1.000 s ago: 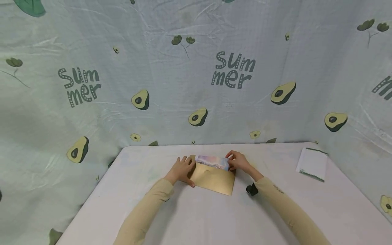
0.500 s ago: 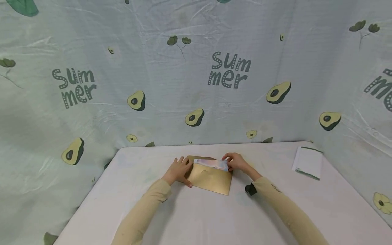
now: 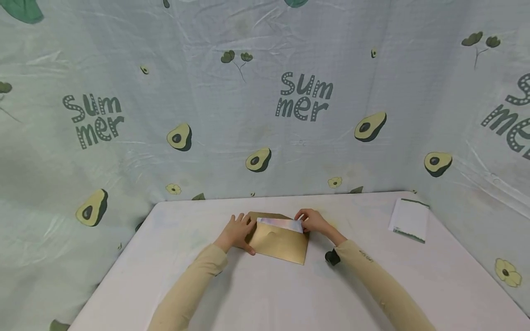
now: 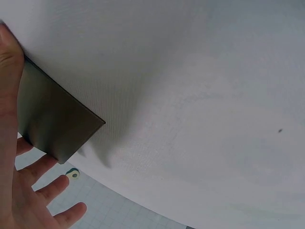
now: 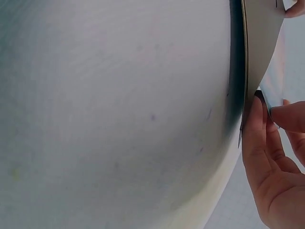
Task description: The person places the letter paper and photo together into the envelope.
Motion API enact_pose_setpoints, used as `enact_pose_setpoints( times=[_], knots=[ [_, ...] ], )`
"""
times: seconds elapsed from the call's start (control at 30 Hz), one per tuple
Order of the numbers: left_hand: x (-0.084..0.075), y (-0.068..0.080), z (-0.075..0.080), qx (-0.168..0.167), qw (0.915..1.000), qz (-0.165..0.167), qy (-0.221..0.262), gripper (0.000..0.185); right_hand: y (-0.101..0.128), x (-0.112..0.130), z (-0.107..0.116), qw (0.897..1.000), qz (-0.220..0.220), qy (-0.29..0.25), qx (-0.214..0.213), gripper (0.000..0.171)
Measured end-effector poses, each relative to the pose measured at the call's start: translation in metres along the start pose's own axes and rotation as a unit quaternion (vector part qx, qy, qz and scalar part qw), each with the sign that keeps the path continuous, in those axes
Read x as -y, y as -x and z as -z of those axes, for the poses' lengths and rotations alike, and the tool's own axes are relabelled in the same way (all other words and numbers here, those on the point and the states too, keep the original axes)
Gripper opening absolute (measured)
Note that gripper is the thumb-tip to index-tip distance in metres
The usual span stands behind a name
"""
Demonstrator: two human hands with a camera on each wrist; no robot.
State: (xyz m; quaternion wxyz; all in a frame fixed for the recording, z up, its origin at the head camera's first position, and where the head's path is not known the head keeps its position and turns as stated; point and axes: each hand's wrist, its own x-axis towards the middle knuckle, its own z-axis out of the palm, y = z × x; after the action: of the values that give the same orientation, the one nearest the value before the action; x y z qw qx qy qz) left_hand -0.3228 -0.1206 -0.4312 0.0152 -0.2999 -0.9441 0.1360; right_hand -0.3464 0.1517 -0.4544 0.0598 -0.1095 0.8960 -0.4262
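Head view: white table (image 3: 290,294) backed by avocado-print cloth (image 3: 248,115). Toward its far edge, around the middle, lies my gold envelope (image 3: 279,243). My left hand (image 3: 236,232) grips its left end, thumb curled over the near corner. My right hand (image 3: 312,223) pinches the pastel card (image 3: 279,224) half inside it. A white notepad (image 3: 409,219) sits near the far right corner.
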Motion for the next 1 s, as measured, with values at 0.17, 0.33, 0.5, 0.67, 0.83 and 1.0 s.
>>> enact_pose_setpoints(
  times=[0.17, 0.33, 0.5, 0.67, 0.83, 1.0],
  knots=[
    [-0.0005, -0.0016, -0.0012, -0.009, 0.9999, -0.003, -0.009, 0.105, 0.0016, 0.0037, 0.0018, 1.000, -0.004, 0.003, -0.002, 0.031],
    [-0.0009, -0.0016, -0.0011, -0.017, 0.9998, -0.001, -0.011, 0.106, 0.0020, 0.0063, 0.0036, 1.000, -0.005, 0.001, 0.008, 0.040],
    [-0.0007, 0.0018, -0.0020, -0.009, 0.9999, 0.000, 0.007, 0.106, 0.0027, 0.0040, -0.0023, 1.000, -0.005, 0.006, 0.015, 0.041],
    [0.0009, 0.0021, -0.0037, -0.014, 0.9999, -0.002, 0.002, 0.107, 0.0031, 0.0054, -0.0041, 1.000, 0.001, 0.014, 0.021, 0.043],
    [0.0005, 0.0027, -0.0030, -0.015, 0.9999, 0.003, 0.002, 0.106, 0.0029, 0.0054, -0.0035, 0.998, 0.039, 0.033, 0.037, 0.041],
    [0.0005, 0.0045, -0.0026, -0.013, 0.9999, 0.003, 0.003, 0.106, 0.0025, 0.0029, -0.0044, 0.994, 0.074, 0.049, 0.057, 0.042]
  ],
)
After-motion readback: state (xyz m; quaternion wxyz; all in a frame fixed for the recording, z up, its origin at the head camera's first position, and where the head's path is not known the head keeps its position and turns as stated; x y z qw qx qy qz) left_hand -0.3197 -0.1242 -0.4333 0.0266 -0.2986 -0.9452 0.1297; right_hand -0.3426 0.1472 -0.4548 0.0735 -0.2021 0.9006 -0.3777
